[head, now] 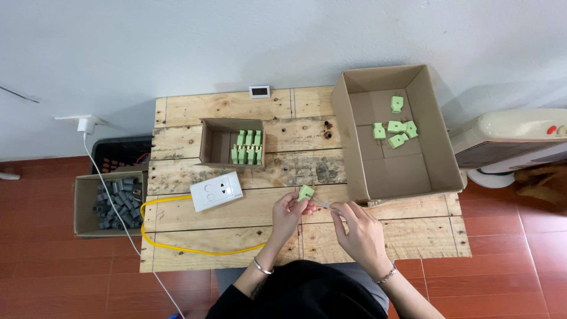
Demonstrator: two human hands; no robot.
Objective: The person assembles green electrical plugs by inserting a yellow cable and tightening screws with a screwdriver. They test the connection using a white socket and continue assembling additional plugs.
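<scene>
Centre-bottom of frame: L hand (289, 211) pinches a small green plug (306, 192) at fingertips, just above the wooden table (236, 236). R hand (361, 231) grips a thin tool (326, 205), tip touching plug. White socket box (216, 191) w/ yellow cable (177, 245) left of hands. Small box (231, 143) of green plugs upper centre; large box (394, 130) w/ loose plugs upper right.

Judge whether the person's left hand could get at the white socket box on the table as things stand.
Probably yes: the white socket box lies beside the left hand with bare table between, though that hand holds a green plug.
</scene>
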